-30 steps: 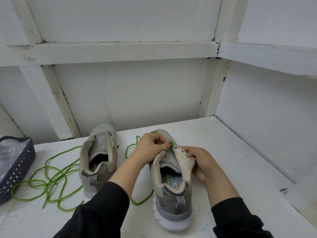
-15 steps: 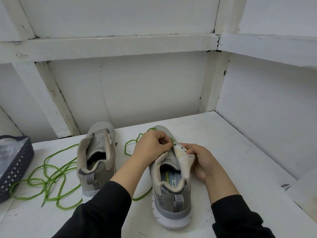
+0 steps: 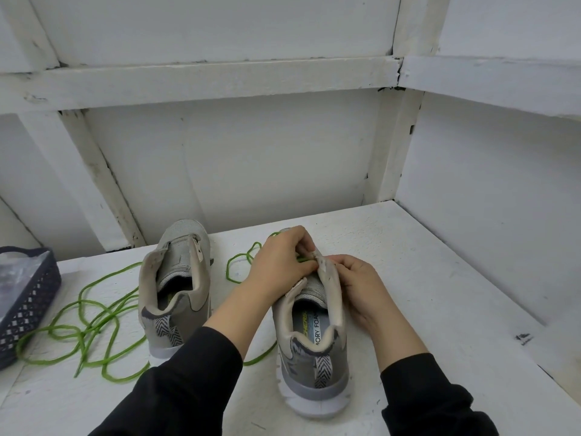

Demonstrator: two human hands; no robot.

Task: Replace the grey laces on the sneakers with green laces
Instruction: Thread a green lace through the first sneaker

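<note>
Two grey sneakers stand heel-toward-me on the white table. The right sneaker [image 3: 311,350] sits between my hands. My left hand [image 3: 279,262] pinches a green lace [image 3: 303,259] at the sneaker's eyelet flap, over the toe end. My right hand [image 3: 358,287] grips the right side flap of that sneaker and holds it up. The same lace trails left behind my left wrist and under my forearm. The left sneaker [image 3: 177,287] stands unlaced and untouched. A second green lace [image 3: 85,328] lies in loose loops to its left.
A dark perforated basket [image 3: 28,303] with a clear plastic bag inside stands at the table's left edge. White walls with wooden framing close the table at the back and right. Bare tabletop [image 3: 440,278] lies to the right of my hands.
The camera has tilted slightly, so the scene shifted in the frame. My fingers have closed in tighter at the eyelet flap, and less of the green lace tip shows between them.
</note>
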